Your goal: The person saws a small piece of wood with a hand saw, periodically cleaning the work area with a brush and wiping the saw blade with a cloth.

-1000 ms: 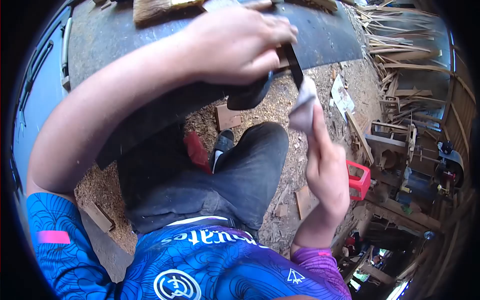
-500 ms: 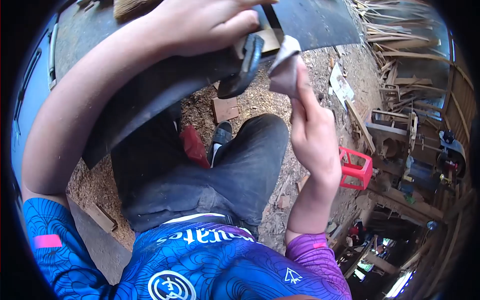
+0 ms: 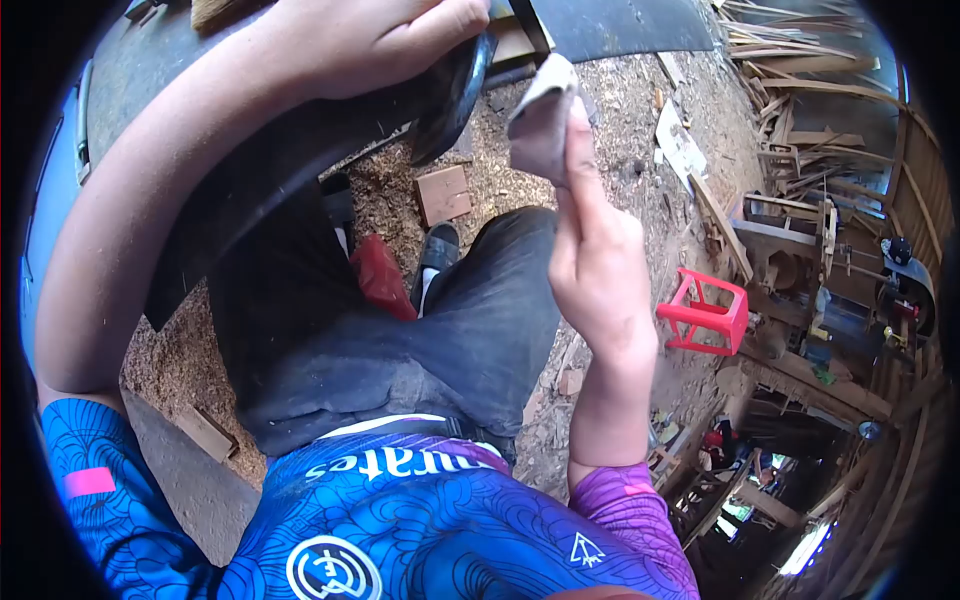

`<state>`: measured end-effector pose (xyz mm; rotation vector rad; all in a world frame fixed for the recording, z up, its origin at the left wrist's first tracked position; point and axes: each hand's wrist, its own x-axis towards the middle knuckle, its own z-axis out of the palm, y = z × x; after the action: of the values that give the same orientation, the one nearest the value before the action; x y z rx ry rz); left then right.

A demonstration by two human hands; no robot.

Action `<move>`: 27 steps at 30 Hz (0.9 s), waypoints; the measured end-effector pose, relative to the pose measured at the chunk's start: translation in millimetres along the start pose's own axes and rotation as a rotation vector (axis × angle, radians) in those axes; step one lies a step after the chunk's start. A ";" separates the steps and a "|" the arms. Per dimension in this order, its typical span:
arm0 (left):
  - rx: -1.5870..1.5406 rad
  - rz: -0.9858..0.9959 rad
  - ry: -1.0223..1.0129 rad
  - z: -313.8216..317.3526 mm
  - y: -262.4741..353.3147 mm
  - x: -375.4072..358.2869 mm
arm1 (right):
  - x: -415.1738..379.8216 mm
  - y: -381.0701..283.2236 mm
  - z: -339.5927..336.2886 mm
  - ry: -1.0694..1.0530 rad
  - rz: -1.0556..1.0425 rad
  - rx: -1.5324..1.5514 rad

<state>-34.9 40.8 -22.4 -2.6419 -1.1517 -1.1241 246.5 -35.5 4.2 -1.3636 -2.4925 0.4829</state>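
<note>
My right hand point(image 3: 600, 270) pinches a folded, greyish cloth-like piece point(image 3: 543, 130), with the index finger stretched along it. Just above that piece is the lower end of a dark, narrow strip point(image 3: 530, 25), beside a light wooden block point(image 3: 508, 42). At the top, my left hand point(image 3: 400, 35) is over the dark work surface, close to the strip; the frame edge cuts off most of its fingers, so its hold cannot be made out. A dark clamp-like metal part point(image 3: 452, 105) hangs below my left hand at the surface's edge.
Wood shavings point(image 3: 390, 215) cover the ground around a wooden block point(image 3: 442, 194) and a red object point(image 3: 382, 278) between my legs. A red plastic stool point(image 3: 705, 312) stands at the right. Wood strips point(image 3: 810, 65) and machinery point(image 3: 800, 245) are farther right.
Both hands have shifted left in view, and the left hand is higher, with more of its fingers out of frame. The cloth-like piece has moved left with my right hand.
</note>
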 end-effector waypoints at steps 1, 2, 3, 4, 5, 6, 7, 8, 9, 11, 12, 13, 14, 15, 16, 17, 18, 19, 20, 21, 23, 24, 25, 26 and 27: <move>-0.099 -0.004 -0.075 0.9 3.8 -1.9 | -11.5 0.4 -4.8 -0.003 0.006 0.000; -0.116 0.030 -0.077 -3.8 9.9 0.6 | -25.8 3.3 -14.2 -0.016 0.014 0.009; -0.134 0.064 -0.080 -8.3 16.3 3.0 | -36.0 3.6 -19.5 -0.034 0.016 0.015; -0.151 0.098 -0.084 -12.7 23.3 5.1 | -35.1 -4.0 -20.4 -0.016 0.009 -0.012; -0.118 0.071 -0.069 -9.7 16.1 3.4 | -27.3 -6.3 -21.4 -0.035 0.000 -0.013; -0.084 0.043 -0.055 -6.8 8.0 2.1 | -20.4 -9.0 -23.8 -0.081 0.039 -0.024; -0.051 0.016 -0.042 -3.7 -0.8 1.0 | -8.6 -9.6 -23.4 -0.110 0.079 -0.040; -0.044 0.004 0.036 -6.5 -5.5 0.2 | 13.1 -2.7 -11.5 -0.011 -0.047 -0.046; -0.066 0.010 0.026 -11.8 -3.9 2.0 | 32.5 -15.9 -18.0 -0.087 0.075 -0.039; -0.111 0.021 0.005 -23.1 -0.2 5.4 | 34.0 -9.5 -14.2 -0.020 -0.032 -0.068; -0.117 -0.036 0.000 -13.6 -0.7 3.4 | 30.7 -7.6 -12.8 0.000 -0.068 -0.076; -0.122 -0.098 0.003 -9.4 -2.0 2.6 | 17.4 -8.0 -22.1 -0.059 0.006 -0.027; -0.183 -0.156 -0.167 -14.1 1.3 5.8 | 6.4 -6.3 -30.2 -0.113 0.071 0.015; -0.155 -0.070 -0.065 -9.6 7.5 7.2 | -6.7 5.1 -30.1 -0.035 -0.079 0.021; -0.118 0.012 0.038 -5.3 14.1 8.5 | -12.6 0.4 -36.2 -0.067 -0.023 -0.005; -0.130 -0.066 -0.012 -9.4 13.2 10.0 | -11.0 0.4 -38.5 -0.084 -0.008 -0.003; -0.138 -0.146 -0.063 -14.1 11.7 11.8 | -9.5 1.8 -41.2 -0.101 0.007 -0.001; -0.142 -0.225 -0.113 -18.9 9.5 14.0 | 4.7 -2.3 -39.5 -0.091 -0.005 0.026; -0.097 -0.150 -0.023 -14.0 0.5 10.7 | 19.0 0.2 -29.8 -0.052 -0.053 -0.027; -0.134 -0.127 0.010 -11.8 -7.6 10.3 | 32.9 -14.9 -34.2 -0.109 0.045 0.009; -0.169 -0.096 0.034 -10.4 -10.9 12.2 | 36.6 -21.4 -28.4 -0.124 0.071 -0.026; -0.126 -0.078 0.035 -6.2 -9.4 8.2 | 29.5 -21.1 -27.9 -0.128 0.076 -0.021; -0.079 -0.065 0.042 -6.9 -5.0 5.4 | 16.9 -20.5 -29.1 -0.112 0.066 -0.031; -0.147 -0.083 -0.026 -6.2 1.3 6.5 | 5.6 -19.2 -30.8 -0.093 0.040 -0.046; -0.213 -0.106 -0.094 -5.4 7.9 7.5 | -11.0 -15.0 -34.3 -0.137 0.096 -0.050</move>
<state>-29.6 38.0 -11.9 -2.8513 -1.2690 -1.2157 253.8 -46.9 40.8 -1.5232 -2.5718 0.5552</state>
